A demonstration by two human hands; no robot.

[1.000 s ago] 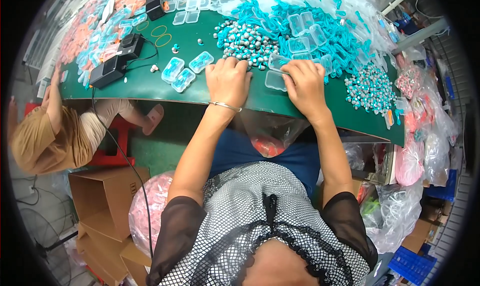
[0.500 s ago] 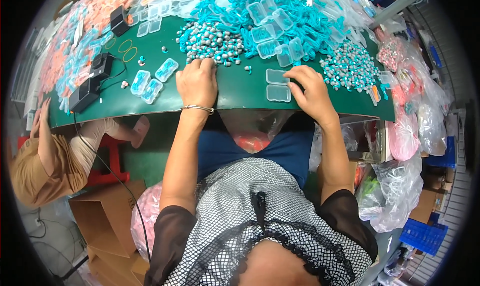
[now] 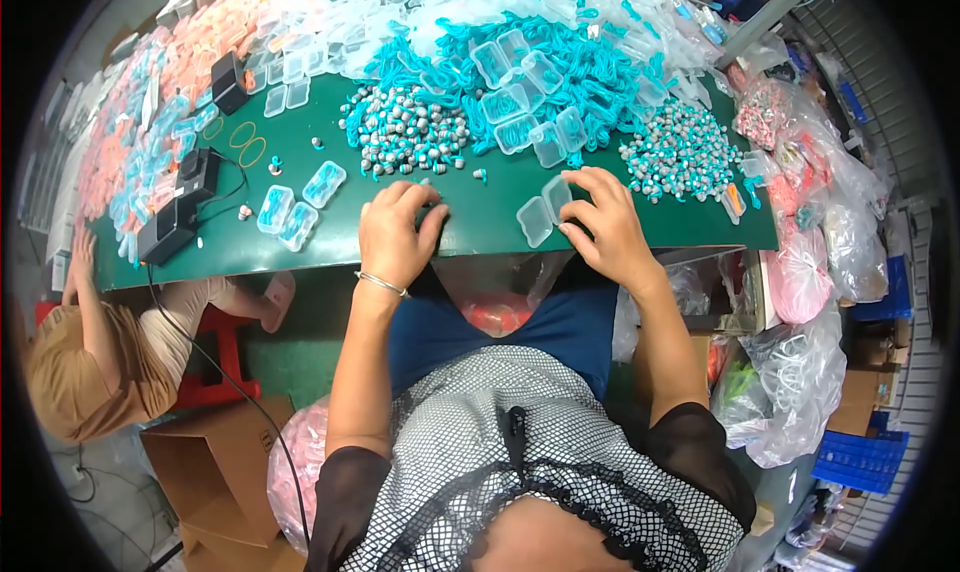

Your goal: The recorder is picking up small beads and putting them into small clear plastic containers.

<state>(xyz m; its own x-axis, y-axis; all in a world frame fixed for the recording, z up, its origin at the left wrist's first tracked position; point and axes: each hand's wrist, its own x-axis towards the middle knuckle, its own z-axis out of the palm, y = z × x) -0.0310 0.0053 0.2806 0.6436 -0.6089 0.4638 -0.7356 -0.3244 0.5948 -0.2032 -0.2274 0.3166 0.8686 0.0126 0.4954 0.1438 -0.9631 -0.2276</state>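
Just in front of me on the green table (image 3: 480, 217), my right hand (image 3: 612, 234) pinches the edge of an open clear plastic case (image 3: 535, 222) between thumb and fingers. The case is tilted, and no contents show in its two halves. My left hand (image 3: 395, 234), with a bangle at the wrist, rests at the table's front, fingers curved and thumb apart. No object shows clearly in it. Beyond it lies a heap of small grey-and-teal pieces (image 3: 405, 127), with one loose piece (image 3: 480, 175) nearby. Behind are tangled teal cords (image 3: 610, 92) with filled clear cases (image 3: 515, 132) on top.
Another grey-and-teal heap (image 3: 680, 152) and an orange cutter (image 3: 735, 202) lie right. To the left are filled cases (image 3: 323, 184), rubber bands (image 3: 252, 152), black boxes (image 3: 168, 230) and a cable. A person in brown (image 3: 100, 362) sits far left; plastic bags (image 3: 800, 282) crowd the right.
My right hand has taken hold of the open case, which has turned and tilted. My left hand has drawn back from the heap and its thumb has spread. The view has shifted a little.
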